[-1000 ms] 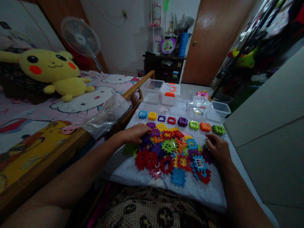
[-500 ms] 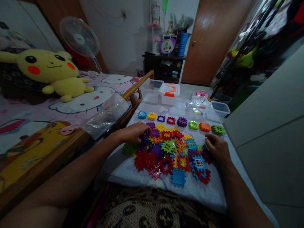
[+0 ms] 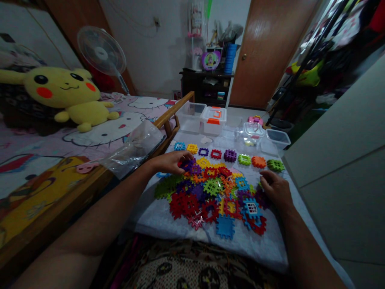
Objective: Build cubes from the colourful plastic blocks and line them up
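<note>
Left hand point(image 3: 173, 161) reaches over the far left edge of the heap of plastic pieces point(image 3: 213, 188), its fingers bent down at a purple piece point(image 3: 189, 165), with a bit of red showing beneath them; whether it grips anything I cannot tell. Compared with half a second ago, this hand has shifted a little away from the person, toward the row of pieces beyond the heap. More of the green pieces point(image 3: 167, 186) on the heap's left side now shows, and a light blue piece point(image 3: 162, 175) has come into view below the wrist. Right hand point(image 3: 276, 188) has hardly moved: it lies at the heap's right edge with loosely curved fingers, beside a dark purple piece point(image 3: 262, 198), and its hold, if any, is hidden. The heap sits in the middle of the cloth-covered surface point(image 3: 255, 251), with a flat blue square point(image 3: 225, 226) at its near edge. Beyond it the row is unchanged, running from a light blue piece with a white window point(image 3: 179, 146) at the left to a dark green stack point(image 3: 275, 165) at the right. Clear boxes stand farther back, one with orange latches point(image 3: 214, 121).
</note>
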`<action>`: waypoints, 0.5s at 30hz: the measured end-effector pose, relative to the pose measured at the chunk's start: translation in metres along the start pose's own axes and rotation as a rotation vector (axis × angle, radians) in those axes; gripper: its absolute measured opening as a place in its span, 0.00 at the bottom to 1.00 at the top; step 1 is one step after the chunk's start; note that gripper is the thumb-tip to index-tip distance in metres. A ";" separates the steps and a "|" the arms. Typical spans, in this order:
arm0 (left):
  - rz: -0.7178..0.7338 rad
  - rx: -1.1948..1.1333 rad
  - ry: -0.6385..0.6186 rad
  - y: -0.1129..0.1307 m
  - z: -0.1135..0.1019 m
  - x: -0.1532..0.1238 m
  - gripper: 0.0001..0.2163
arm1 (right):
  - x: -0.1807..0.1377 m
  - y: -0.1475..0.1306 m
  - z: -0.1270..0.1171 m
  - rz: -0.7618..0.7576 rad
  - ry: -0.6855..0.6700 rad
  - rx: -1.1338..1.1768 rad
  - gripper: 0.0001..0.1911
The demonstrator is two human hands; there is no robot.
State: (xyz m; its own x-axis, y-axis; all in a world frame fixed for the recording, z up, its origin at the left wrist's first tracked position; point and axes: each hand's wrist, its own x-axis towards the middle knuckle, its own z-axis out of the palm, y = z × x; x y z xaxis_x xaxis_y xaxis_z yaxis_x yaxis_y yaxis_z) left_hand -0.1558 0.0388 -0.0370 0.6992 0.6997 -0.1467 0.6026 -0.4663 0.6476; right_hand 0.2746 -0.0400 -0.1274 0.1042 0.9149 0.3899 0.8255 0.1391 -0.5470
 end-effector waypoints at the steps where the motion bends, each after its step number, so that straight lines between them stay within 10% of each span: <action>1: -0.006 -0.053 0.004 -0.001 0.001 0.001 0.23 | 0.000 -0.001 0.000 -0.001 -0.003 0.001 0.16; 9: -0.025 -0.231 0.085 0.002 -0.003 0.013 0.24 | 0.000 -0.003 -0.001 0.007 0.008 0.018 0.16; 15: -0.010 0.108 0.246 0.013 -0.009 0.051 0.25 | 0.001 -0.002 -0.001 0.006 0.013 0.014 0.17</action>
State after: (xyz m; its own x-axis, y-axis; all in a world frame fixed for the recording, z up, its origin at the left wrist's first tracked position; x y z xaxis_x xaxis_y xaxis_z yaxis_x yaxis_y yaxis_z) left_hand -0.1162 0.0733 -0.0297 0.5862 0.8091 0.0423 0.6560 -0.5046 0.5613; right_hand 0.2731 -0.0399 -0.1255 0.1166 0.9107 0.3963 0.8172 0.1387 -0.5594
